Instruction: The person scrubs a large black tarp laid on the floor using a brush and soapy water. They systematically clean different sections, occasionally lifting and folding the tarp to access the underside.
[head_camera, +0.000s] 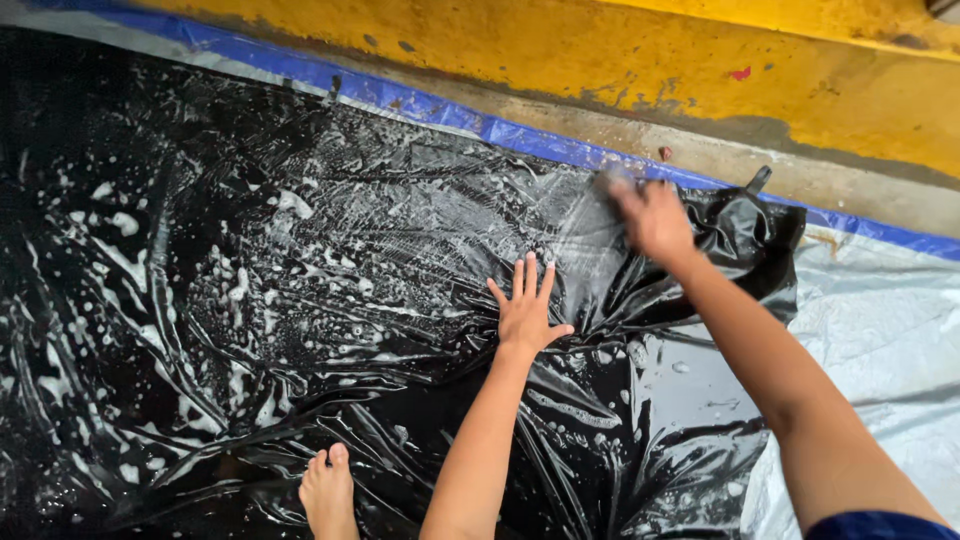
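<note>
Left hand (524, 312) fingers wide, pressing soapy black sheet (300, 300); right hand (652, 215) at 1 o'clock blurred, grip unclear. Risking slip/tear w/ foot (328, 490) on wet plastic.

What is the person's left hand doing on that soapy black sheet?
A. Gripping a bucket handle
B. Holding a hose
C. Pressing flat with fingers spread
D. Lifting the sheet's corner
C: the left hand lies palm-down, fingers spread, on the wet, foam-flecked black plastic sheet.
</note>
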